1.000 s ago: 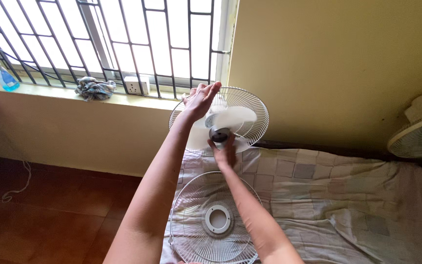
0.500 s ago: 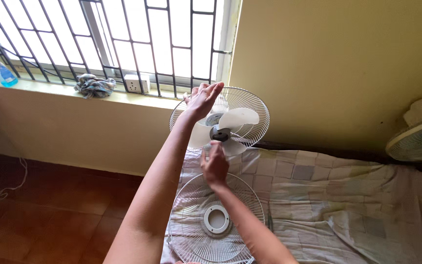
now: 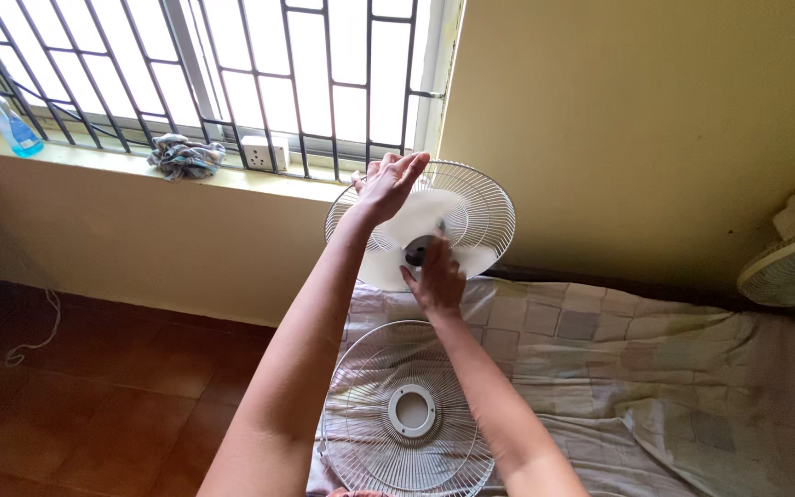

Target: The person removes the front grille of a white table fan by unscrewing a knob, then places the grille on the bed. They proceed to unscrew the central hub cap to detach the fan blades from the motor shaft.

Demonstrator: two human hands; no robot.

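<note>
The upright white wire-caged fan head (image 3: 457, 216) stands at the far edge of the bed (image 3: 655, 368), below the window. The left hand (image 3: 386, 187) is open, steadying its top rim; the right hand (image 3: 436, 276) pinches the dark round hub cap (image 3: 418, 248). Blurred white plastic blades (image 3: 397, 262) could strike fingers. If the steadying slips, the fan may tip onto the loose white wire front guard (image 3: 407, 410) lying nearer.
</note>
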